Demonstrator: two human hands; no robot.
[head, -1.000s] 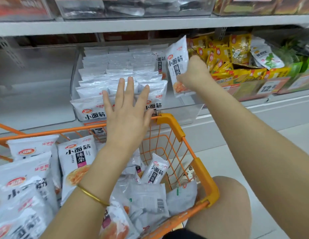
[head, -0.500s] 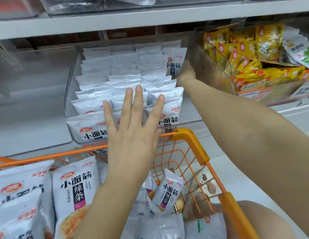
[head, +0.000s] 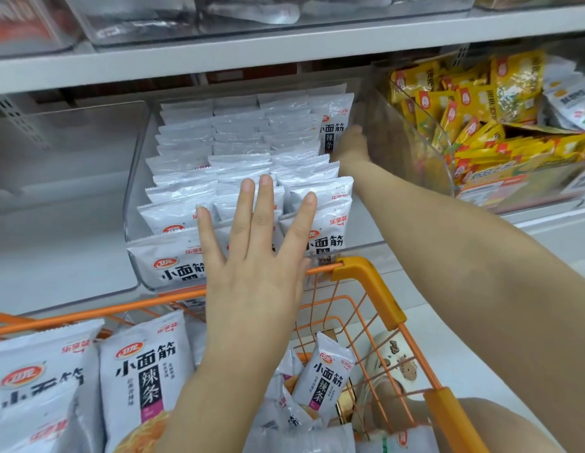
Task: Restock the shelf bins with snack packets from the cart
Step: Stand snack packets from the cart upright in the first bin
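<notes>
Head view: white snack packets (head: 144, 371) with red logos are piled in the orange cart (head: 369, 282) at lower left, some cut off by the frame. More are filed upright in the clear shelf bin (head: 134, 197). The left hand (head: 255, 256) is spread flat over the front rows, fingers straight. The right hand (head: 353, 143) is stretched to the bin's back right corner; its fingers are blurred and their grip cannot be told.

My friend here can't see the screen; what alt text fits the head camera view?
A person restocks a clear shelf bin of white snack packets: the left hand is spread open at the front rows, the right hand reaches the back right corner beside an upright packet. An orange cart below holds more packets.
</notes>
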